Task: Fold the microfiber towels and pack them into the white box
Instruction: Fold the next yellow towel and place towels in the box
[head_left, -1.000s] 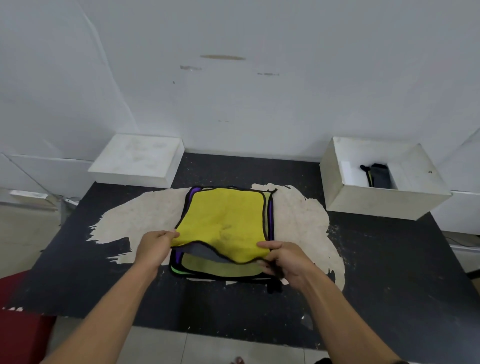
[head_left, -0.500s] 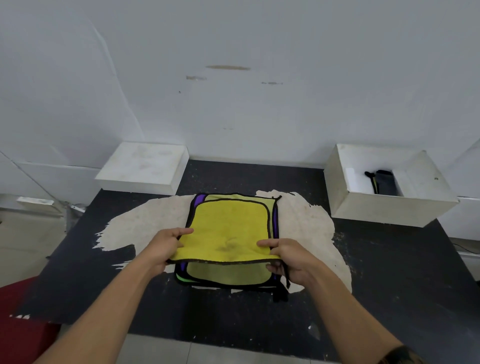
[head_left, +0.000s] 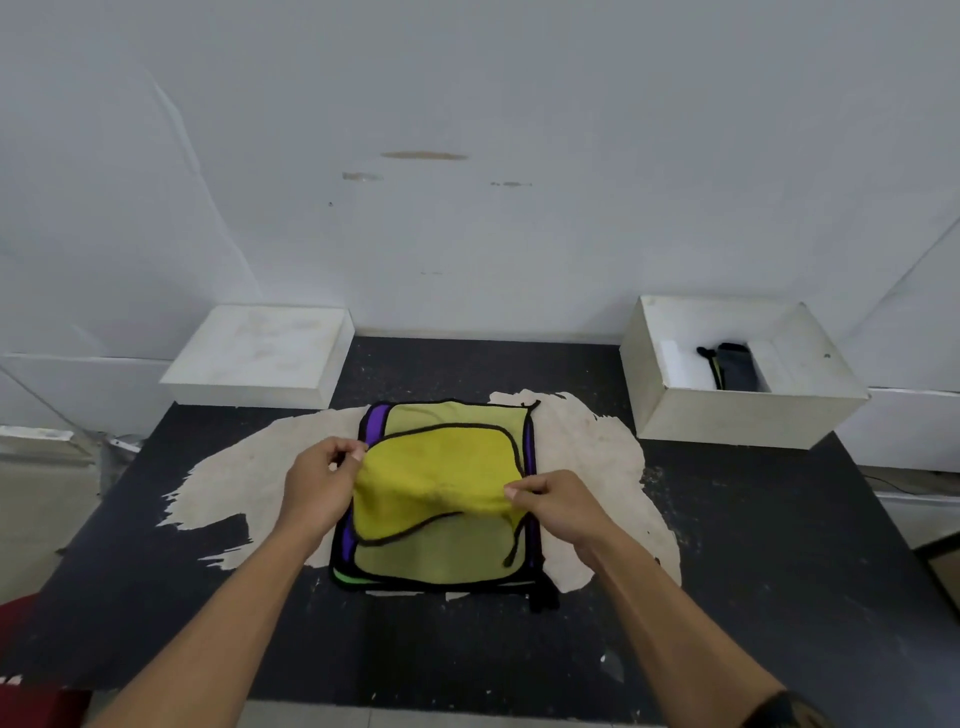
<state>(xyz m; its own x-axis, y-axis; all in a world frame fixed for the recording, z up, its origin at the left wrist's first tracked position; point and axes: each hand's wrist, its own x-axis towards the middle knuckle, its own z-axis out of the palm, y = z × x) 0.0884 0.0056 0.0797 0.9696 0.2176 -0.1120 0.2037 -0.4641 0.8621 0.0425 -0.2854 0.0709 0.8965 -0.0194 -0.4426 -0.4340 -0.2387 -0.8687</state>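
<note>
The left hand (head_left: 322, 483) and right hand (head_left: 556, 501), having shifted from the near edge, pinched the sides of the yellow towel (head_left: 436, 475), bunching it atop the stack (head_left: 441, 558) at mid-table (head_left: 753, 571), a fold apparently starting, with one dark towel (head_left: 733, 365) already in the box (head_left: 748, 418) at two o'clock.

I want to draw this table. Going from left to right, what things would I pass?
Flat white block → left hand → yellow towel → right hand → open white box.
</note>
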